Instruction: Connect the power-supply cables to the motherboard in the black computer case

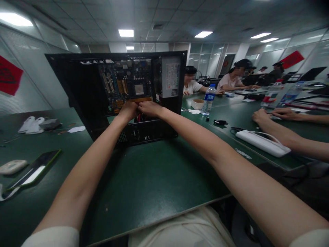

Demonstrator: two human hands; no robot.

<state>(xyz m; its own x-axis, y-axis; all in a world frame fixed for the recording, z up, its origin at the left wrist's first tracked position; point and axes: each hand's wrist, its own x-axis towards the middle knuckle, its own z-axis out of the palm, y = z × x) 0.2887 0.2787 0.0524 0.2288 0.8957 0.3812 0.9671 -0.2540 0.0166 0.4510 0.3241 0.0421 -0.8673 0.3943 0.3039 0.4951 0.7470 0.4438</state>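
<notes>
A black open computer case (147, 135) stands before me on the green table, its inside facing me. The motherboard (120, 70) shows in it, with the grey power supply (171, 77) at upper right. My left hand (129, 110) is closed at the lower part of the board. Close beside it, my right hand (151, 109) has its fingers bent and pinched at the orange slots (144, 100). Both sets of fingertips are partly hidden, so whatever is between them does not show. Dark and red wires lie just under the hands.
On the left lie a phone (36, 168), a pale rounded case (12, 167) and white objects (33, 125). To the right are a water bottle (208, 99), a small box (197, 103) and a white power strip (262, 142). A neighbour's forearms (285, 133) rest there; other people sit farther back.
</notes>
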